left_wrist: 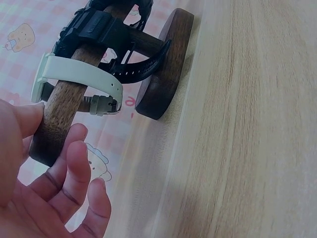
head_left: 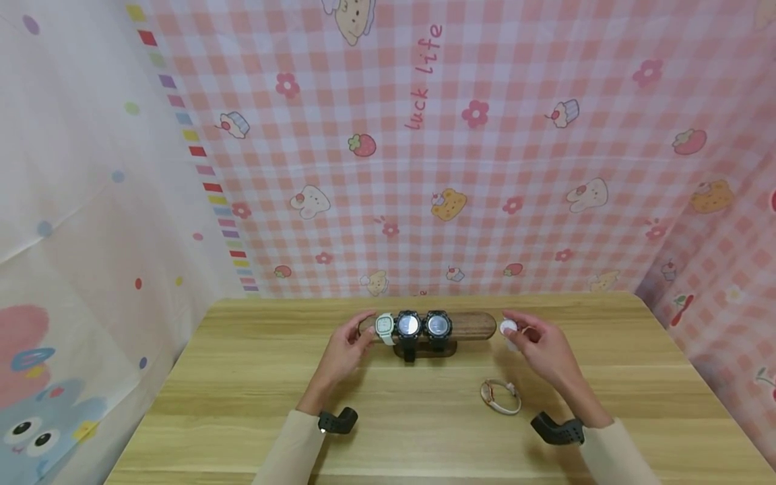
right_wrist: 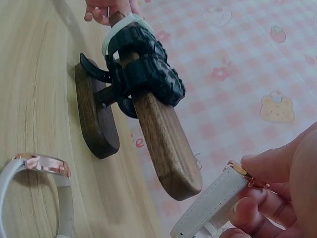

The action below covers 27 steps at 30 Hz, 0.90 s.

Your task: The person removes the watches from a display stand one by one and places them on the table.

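A dark wooden watch stand (head_left: 475, 326) carries a pale green watch (head_left: 384, 326) at its left end and two black watches (head_left: 409, 325) (head_left: 438, 325) beside it. My left hand (head_left: 344, 350) grips the stand's left end between thumb and fingers, next to the pale watch; the left wrist view shows the thumb (left_wrist: 30, 119) on the bar. Off the bar's right end, my right hand (head_left: 542, 347) pinches a white-strapped watch (right_wrist: 213, 203) with a rose-gold case, apart from the stand. Its strap hangs down in the right wrist view.
Another white-strapped, rose-gold watch (head_left: 502, 397) lies on the wooden table (head_left: 242, 404), in front of the right hand. A pink checked cloth (head_left: 388, 168) hangs behind the table. Dark bands with cameras (head_left: 339, 421) (head_left: 558, 430) are worn on both wrists.
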Each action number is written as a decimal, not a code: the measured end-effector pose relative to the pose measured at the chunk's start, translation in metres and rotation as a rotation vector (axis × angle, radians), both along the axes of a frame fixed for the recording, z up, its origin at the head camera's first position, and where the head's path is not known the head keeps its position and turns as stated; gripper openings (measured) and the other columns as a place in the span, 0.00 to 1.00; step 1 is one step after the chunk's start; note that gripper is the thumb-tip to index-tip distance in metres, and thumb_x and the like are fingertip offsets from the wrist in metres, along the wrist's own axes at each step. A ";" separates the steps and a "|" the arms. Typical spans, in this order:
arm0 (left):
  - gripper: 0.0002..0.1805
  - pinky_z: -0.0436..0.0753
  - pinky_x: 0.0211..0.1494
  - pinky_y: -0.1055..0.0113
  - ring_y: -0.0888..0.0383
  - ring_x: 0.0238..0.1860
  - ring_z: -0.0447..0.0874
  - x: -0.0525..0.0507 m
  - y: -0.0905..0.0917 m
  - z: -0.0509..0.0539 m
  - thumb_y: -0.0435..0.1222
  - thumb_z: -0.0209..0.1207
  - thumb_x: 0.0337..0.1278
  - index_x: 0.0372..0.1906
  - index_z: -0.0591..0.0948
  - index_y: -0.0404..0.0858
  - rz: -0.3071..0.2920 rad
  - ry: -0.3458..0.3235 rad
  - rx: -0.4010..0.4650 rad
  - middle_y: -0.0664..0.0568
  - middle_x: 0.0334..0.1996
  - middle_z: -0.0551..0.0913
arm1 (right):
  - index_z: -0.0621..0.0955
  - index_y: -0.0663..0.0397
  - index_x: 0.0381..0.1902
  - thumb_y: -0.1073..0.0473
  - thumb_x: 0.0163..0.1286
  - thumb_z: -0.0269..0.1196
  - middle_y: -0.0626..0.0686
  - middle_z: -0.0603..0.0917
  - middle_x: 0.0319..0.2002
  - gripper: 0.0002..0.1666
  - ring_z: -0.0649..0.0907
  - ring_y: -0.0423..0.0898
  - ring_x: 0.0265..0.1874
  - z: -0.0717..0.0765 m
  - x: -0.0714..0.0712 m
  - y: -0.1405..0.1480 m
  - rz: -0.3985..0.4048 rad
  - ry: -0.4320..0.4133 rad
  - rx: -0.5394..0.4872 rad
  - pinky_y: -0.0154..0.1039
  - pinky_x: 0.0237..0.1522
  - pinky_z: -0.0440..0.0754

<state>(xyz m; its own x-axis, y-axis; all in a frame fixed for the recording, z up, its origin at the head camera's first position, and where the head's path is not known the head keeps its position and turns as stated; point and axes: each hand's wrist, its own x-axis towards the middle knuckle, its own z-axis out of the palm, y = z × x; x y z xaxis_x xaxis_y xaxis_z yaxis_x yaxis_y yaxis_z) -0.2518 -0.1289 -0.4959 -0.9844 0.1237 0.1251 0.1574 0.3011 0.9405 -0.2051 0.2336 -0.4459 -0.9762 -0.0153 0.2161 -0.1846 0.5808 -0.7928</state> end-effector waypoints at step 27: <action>0.21 0.71 0.26 0.72 0.39 0.34 0.79 0.002 0.002 0.001 0.35 0.58 0.69 0.65 0.77 0.43 0.020 0.000 0.020 0.38 0.28 0.78 | 0.84 0.56 0.53 0.65 0.65 0.67 0.49 0.76 0.25 0.18 0.70 0.36 0.17 0.008 0.034 -0.051 0.181 -0.029 -0.079 0.31 0.17 0.68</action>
